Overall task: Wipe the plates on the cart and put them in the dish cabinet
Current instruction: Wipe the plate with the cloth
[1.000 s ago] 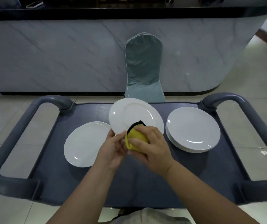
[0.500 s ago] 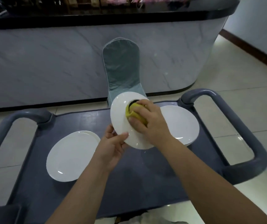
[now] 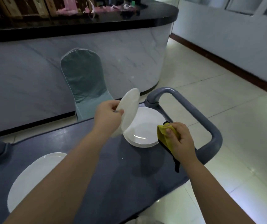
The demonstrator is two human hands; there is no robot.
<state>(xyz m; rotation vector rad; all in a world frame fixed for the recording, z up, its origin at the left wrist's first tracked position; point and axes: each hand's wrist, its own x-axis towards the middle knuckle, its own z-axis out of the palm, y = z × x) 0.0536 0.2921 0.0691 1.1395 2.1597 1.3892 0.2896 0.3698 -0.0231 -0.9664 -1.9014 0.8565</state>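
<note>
- White round plate (image 3: 129, 107), tilted almost on edge: I see the left hand (image 3: 108, 115) gripping its rim, above the stack of white plates (image 3: 145, 126) on the grey cart (image 3: 97, 159).
- The right hand (image 3: 181, 139) clutches a yellow cloth with black trim (image 3: 163, 135), just beside that stack.
- Another white plate (image 3: 32, 175) lies flat at the near left.

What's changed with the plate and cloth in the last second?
The right hand took the yellow cloth off the held plate and drew it away to the right, near the plate stack. The left hand tipped that plate nearly edge-on. It still grips it; the stack and the single plate stay on the cart.
</note>
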